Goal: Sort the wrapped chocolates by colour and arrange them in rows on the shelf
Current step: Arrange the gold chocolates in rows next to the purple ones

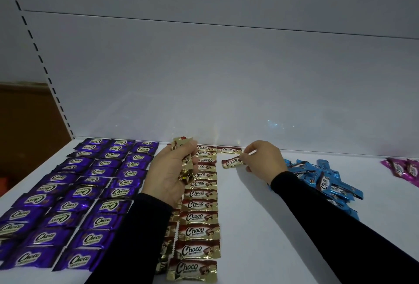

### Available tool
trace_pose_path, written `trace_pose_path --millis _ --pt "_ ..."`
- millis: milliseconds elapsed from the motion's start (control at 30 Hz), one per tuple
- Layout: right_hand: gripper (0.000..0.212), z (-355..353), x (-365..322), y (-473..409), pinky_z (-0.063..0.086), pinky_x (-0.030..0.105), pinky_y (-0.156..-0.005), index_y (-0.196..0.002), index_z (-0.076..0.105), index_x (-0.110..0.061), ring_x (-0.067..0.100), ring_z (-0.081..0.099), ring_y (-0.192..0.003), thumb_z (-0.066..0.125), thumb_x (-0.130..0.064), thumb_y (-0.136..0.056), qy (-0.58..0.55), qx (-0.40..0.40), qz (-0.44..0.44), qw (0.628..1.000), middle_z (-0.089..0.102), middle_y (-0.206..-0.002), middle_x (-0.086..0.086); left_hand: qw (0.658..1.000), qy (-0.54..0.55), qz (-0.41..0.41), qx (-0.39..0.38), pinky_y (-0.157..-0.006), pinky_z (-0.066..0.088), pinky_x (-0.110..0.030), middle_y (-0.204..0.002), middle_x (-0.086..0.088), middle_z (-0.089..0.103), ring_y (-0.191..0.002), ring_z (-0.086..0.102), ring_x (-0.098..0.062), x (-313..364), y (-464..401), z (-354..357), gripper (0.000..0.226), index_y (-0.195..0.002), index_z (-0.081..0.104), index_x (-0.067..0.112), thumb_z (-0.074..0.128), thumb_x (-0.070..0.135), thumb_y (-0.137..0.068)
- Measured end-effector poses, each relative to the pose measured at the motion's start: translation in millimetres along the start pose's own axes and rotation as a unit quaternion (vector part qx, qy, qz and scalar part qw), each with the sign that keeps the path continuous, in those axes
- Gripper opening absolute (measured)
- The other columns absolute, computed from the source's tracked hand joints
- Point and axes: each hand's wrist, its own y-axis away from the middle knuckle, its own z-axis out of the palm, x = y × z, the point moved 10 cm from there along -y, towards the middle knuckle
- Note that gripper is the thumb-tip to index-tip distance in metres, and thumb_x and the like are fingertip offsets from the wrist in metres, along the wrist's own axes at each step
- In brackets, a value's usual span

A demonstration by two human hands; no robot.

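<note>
The right hand [264, 159] pinches one gold chocolate [232, 162] by its end between thumb and fingertips, holding it tilted just above the white shelf [260, 227]. Just beyond that hand, against the back wall [226, 79], lies another gold chocolate [227, 149] flat on the shelf. The left hand [169, 173] is curled round a bunch of gold chocolates [184, 159], some sticking out above the fingers. Between the two hands, and running back toward the person, a row of gold chocolates [198, 206] lies flat, each touching the next; a second gold row is mostly hidden under the left sleeve [136, 238]. To the left of the left hand lie three rows of purple chocolates [74, 195]. To the right of the right hand sits a loose heap of blue chocolates [324, 181], and farther right a few pink chocolates [403, 170].
</note>
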Motion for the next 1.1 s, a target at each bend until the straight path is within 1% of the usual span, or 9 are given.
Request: trace_pose_path --millis 67,167,267,333,400,600,767,1000,1100 --pt "0.017 3 -3 -4 0.051 0.03 -0.082 -0.099 0.067 -0.012 0.023 0.066 -0.092 0.063 -0.026 -0.091 0.082 -0.009 -0.013 0.997 0.07 -0.096 0.005 1.0 0.001 0.004 -0.001 -0.037 0.045 -0.02 -0.07 -0.004 0.064 -0.046 0.056 -0.008 1 -1 0 0.007 -0.094 0.065 0.008 0.07 0.009 -0.089" --pt "0.023 -2 -13 -2 0.046 0.03 -0.081 -0.101 0.069 -0.013 0.024 0.06 -0.097 0.056 -0.03 -0.094 0.184 0.007 -0.063 0.981 0.069 -0.101 0.005 1.0 0.0 0.009 -0.004 -0.038 0.045 -0.019 -0.07 -0.004 0.063 -0.045 0.055 -0.008 3 -1 0 0.007 -0.093 0.065 0.008 0.07 0.009 -0.089" --pt "0.026 -2 -32 14 0.045 0.031 -0.083 -0.108 0.071 -0.016 0.023 0.059 -0.096 0.05 -0.028 -0.098 0.189 -0.004 -0.177 0.966 0.067 -0.105 0.006 1.0 -0.001 0.012 -0.007 -0.039 0.046 -0.019 -0.07 -0.003 0.063 -0.046 0.055 -0.008 4 0 2 0.011 -0.099 0.065 0.007 0.071 0.009 -0.089" --pt "0.03 10 -41 32 0.039 0.022 -0.09 -0.122 0.067 -0.017 0.018 0.056 -0.107 0.048 -0.027 -0.101 0.171 -0.063 -0.259 0.949 0.062 -0.117 0.002 1.0 -0.002 0.016 -0.009 -0.04 0.047 -0.019 -0.069 -0.003 0.063 -0.047 0.055 -0.008 5 1 2 0.014 -0.102 0.065 0.006 0.07 0.008 -0.089" --pt "0.035 27 -42 49 0.034 0.017 -0.096 -0.13 0.061 -0.018 0.013 0.051 -0.116 0.044 -0.031 -0.102 0.174 -0.118 -0.299 0.931 0.054 -0.127 -0.002 1.0 0.001 0.021 -0.009 -0.04 0.046 -0.019 -0.069 -0.003 0.062 -0.047 0.055 -0.009 6 1 2 0.015 -0.103 0.065 0.005 0.07 0.006 -0.089" --pt "0.037 48 -33 49 0.035 0.024 -0.099 -0.121 0.059 -0.02 0.012 0.045 -0.114 0.034 -0.042 -0.104 0.195 -0.151 -0.291 0.924 0.05 -0.121 -0.002 1.0 0.003 0.023 -0.009 -0.04 0.046 -0.019 -0.069 -0.003 0.062 -0.047 0.055 -0.009 7 1 1 0.015 -0.104 0.065 0.004 0.069 0.005 -0.09" --pt "0.036 56 -31 37 0.039 0.033 -0.098 -0.111 0.057 -0.021 0.018 0.046 -0.107 0.031 -0.045 -0.104 0.204 -0.146 -0.274 0.929 0.048 -0.112 0.0 1.0 0.001 0.022 -0.008 -0.04 0.046 -0.019 -0.069 -0.003 0.062 -0.047 0.055 -0.009 7 2 0 0.013 -0.102 0.065 0.004 0.068 0.005 -0.09" --pt "0.042 63 -31 27 0.039 0.038 -0.101 -0.117 0.057 -0.021 0.02 0.045 -0.114 0.028 -0.047 -0.103 0.213 -0.145 -0.258 0.931 0.051 -0.118 0.002 1.0 -0.003 0.02 -0.005 -0.039 0.046 -0.019 -0.068 -0.003 0.062 -0.046 0.055 -0.008 7 1 -1 0.008 -0.098 0.065 0.006 0.068 0.007 -0.09" --pt "0.042 64 -31 26 0.04 0.04 -0.1 -0.116 0.057 -0.023 0.02 0.045 -0.113 0.025 -0.047 -0.103 0.213 -0.142 -0.255 0.933 0.052 -0.116 0.001 1.0 -0.001 0.015 -0.001 -0.04 0.047 -0.019 -0.07 -0.003 0.063 -0.047 0.055 -0.008 7 2 -1 0.006 -0.094 0.065 0.007 0.069 0.01 -0.09"
